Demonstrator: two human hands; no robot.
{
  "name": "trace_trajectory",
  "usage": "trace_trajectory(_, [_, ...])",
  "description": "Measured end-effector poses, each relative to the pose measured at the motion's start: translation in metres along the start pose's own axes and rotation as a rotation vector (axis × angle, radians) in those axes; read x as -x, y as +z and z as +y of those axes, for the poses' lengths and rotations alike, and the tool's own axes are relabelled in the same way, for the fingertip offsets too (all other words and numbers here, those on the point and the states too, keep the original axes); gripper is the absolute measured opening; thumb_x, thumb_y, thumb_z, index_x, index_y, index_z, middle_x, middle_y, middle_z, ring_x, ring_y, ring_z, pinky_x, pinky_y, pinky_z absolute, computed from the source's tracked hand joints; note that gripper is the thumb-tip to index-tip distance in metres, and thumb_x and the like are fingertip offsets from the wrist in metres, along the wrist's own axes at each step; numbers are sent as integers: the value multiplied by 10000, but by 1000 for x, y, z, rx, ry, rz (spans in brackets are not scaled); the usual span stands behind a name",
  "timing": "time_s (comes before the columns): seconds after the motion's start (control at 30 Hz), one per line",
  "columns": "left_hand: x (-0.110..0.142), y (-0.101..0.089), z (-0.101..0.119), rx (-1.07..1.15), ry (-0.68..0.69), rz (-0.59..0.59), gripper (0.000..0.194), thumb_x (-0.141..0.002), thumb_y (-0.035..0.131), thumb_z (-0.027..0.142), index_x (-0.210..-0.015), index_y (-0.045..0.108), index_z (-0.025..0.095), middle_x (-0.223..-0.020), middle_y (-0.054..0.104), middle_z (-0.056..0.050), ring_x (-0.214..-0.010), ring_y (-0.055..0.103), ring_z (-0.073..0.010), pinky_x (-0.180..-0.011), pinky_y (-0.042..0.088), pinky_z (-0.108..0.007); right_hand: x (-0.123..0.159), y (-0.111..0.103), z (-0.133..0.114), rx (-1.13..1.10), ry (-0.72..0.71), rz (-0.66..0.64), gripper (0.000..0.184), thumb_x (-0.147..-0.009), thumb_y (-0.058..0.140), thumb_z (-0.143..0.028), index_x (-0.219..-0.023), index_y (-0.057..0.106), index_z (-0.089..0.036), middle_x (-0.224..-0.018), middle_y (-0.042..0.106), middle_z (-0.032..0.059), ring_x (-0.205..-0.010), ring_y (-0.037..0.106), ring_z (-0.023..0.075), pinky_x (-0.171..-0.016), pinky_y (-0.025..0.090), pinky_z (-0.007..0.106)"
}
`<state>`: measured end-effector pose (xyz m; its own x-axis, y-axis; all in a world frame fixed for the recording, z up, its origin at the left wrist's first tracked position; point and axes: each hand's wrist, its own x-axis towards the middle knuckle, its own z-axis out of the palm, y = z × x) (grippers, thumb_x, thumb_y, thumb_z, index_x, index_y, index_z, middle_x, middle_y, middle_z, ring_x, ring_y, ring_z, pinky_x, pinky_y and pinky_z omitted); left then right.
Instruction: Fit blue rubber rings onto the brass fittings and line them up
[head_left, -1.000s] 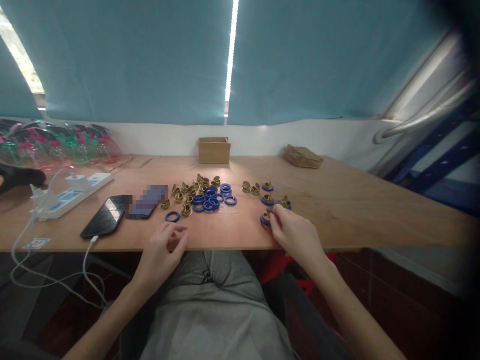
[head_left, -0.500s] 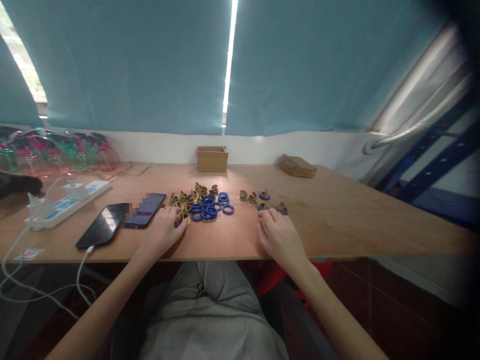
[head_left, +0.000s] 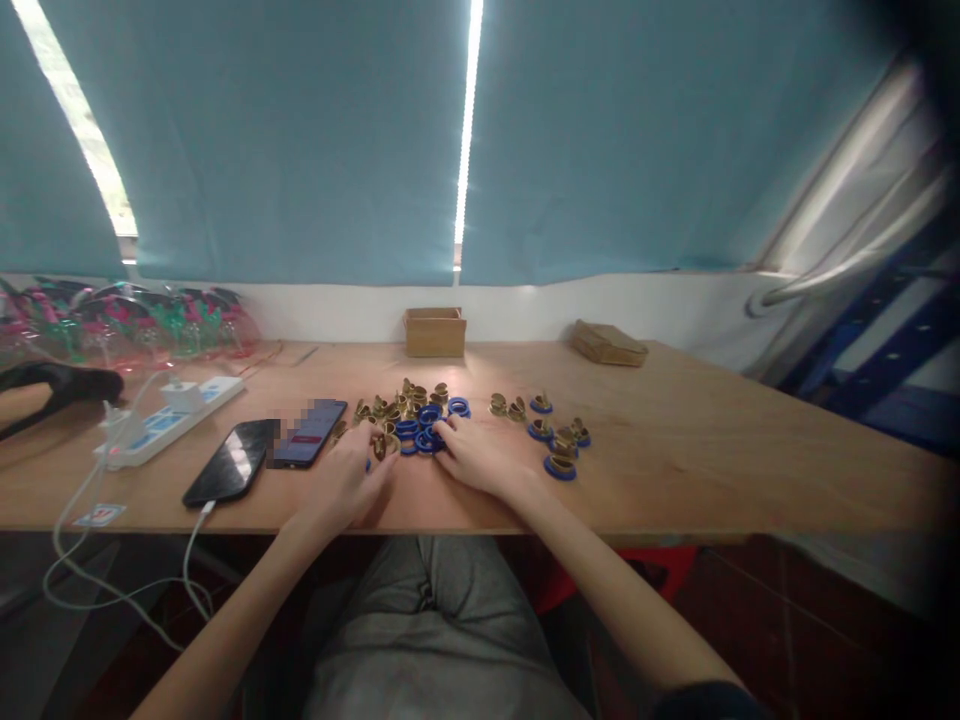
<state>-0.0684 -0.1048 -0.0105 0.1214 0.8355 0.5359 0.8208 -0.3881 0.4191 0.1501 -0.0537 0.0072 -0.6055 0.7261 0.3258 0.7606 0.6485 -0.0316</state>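
Observation:
My left hand point(head_left: 351, 472) is curled around a gold-coloured metal piece point(head_left: 387, 446) at the near left of the pile, with a bit of blue showing by its fingers. My right hand point(head_left: 474, 456) reaches into the heap of blue rings point(head_left: 406, 430), its fingers closed at a ring that they partly hide. Behind the rings lie several loose gold-coloured metal pieces point(head_left: 409, 398) with round flaps. On the right stand several gold pieces seated in blue rings, the nearest one point(head_left: 560, 466) close to my right forearm. Two gold pieces point(head_left: 507, 405) without visible rings sit between the groups.
Two phones, one black point(head_left: 232, 462) and one with a lit screen point(head_left: 309, 434), lie left of my left hand. Beyond them is a white power strip point(head_left: 176, 425) with cables. An open cardboard box point(head_left: 435, 334) and a flattish brown package point(head_left: 609, 343) stand at the back.
My right hand has moved left from the ringed pieces to the blue rings, leaving another gold piece in a blue ring on the right. My left hand stays by the gold pieces. The view has shifted slightly.

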Motion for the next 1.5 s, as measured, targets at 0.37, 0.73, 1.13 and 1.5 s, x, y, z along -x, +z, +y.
trace_trajectory(0.37, [47, 0, 27, 304, 16, -43, 230, -834, 665, 194, -1021, 531, 194, -799, 663, -11, -682, 684, -167, -628, 579, -274, 12, -4, 3, -104, -16, 31, 41, -898, 541, -129, -906, 558, -165, -1061, 614, 124, -971, 591, 238, -844, 447, 327])
trace_trajectory(0.73, [54, 12, 28, 498, -43, -68, 245, -867, 649, 217, -1104, 588, 201, -998, 642, -58, -847, 675, -172, -727, 581, -268, 58, 6, -2, -435, -32, 264, 163, -885, 591, -150, -1021, 513, -196, -1059, 636, 82, -1002, 615, 219, -874, 504, 348])
trace_trajectory(1.13, [64, 14, 46, 775, -290, -118, 280, -778, 756, 243, -1035, 673, 171, -965, 737, -77, -891, 715, -249, -793, 576, -337, 88, -9, -46, -745, -108, 300, 534, -773, 800, -349, -1221, 540, -216, -1059, 677, 58, -902, 652, 207, -809, 547, 327])
trace_trajectory(1.5, [67, 11, 68, 1107, -450, -264, 488, -696, 838, 235, -1125, 630, 130, -1065, 769, -132, -981, 735, -273, -876, 573, -362, 88, -14, -52, -767, -120, 201, 440, -801, 780, -321, -1180, 580, -220, -1067, 673, 34, -939, 643, 182, -790, 531, 276])
